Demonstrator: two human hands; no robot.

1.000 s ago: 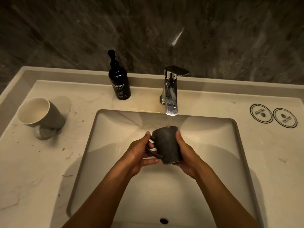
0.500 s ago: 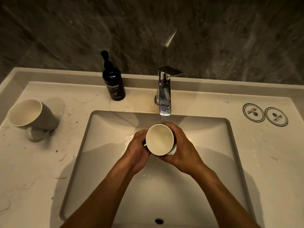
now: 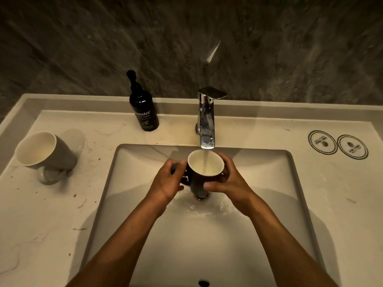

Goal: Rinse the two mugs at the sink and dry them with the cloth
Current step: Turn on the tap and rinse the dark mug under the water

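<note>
A dark mug [image 3: 204, 168] with a pale inside stands upright under the chrome tap [image 3: 206, 119], and running water falls into it. My left hand [image 3: 167, 182] grips its handle side. My right hand [image 3: 228, 180] wraps its right wall. Both hold it above the white sink basin [image 3: 145, 166]. A second grey mug [image 3: 44, 152] lies tipped on its side on the counter at the left, mouth toward me, handle down. No cloth is in view.
A black hand wash pump bottle [image 3: 144, 109] stands on the counter left of the tap. Two round printed coasters [image 3: 337, 144] lie at the far right. The overflow hole [image 3: 203, 283] sits at the basin's near edge. A dark stone wall rises behind.
The mug went from upside down under the stream, to tilted with its mouth toward me, to upright catching the water. Both hands shifted their grip around it.
</note>
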